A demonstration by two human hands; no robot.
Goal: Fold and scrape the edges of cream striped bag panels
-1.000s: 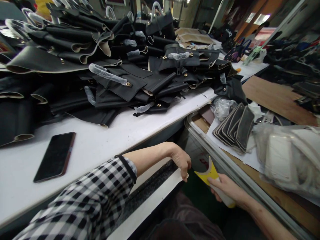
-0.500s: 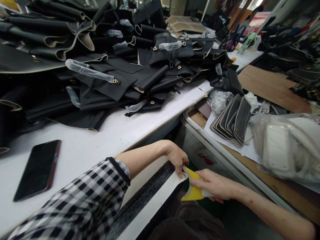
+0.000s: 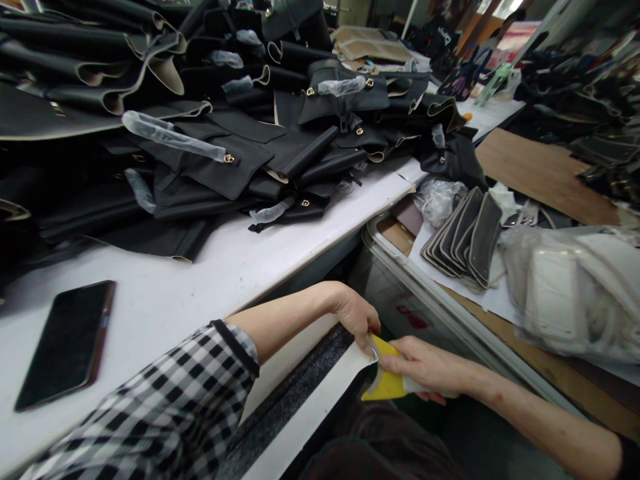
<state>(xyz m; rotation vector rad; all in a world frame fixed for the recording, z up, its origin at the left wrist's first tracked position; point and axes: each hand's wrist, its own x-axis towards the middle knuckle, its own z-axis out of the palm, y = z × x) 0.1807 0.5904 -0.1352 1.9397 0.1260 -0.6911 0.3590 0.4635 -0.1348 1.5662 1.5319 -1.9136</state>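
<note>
My left hand (image 3: 356, 315), below a checked sleeve, is closed with its fingers bent down at the far end of a long white strip (image 3: 315, 400). The strip slopes towards me along a dark speckled edge (image 3: 295, 383). My right hand (image 3: 425, 367) is wrapped round a flat yellow tool (image 3: 385, 383) with a curved, hollowed edge; part of its pale rear end shows under the fingers. That curved edge is right beside the strip's end and my left fingertips. Whether it touches the strip, I cannot tell.
Black leather bag pieces (image 3: 210, 150) with gold fittings and wrapped handles heap over the white table (image 3: 240, 267). A phone (image 3: 67, 343) lies at its left. To the right, beyond a metal rim (image 3: 425, 287), are stacked dark panels (image 3: 463, 233) and a plastic bag of pale parts (image 3: 565, 287).
The folded end of the white strip, seen standing up before, is now mostly under my left fingers. Both hands keep nearly the same place; the view has shifted slightly.
</note>
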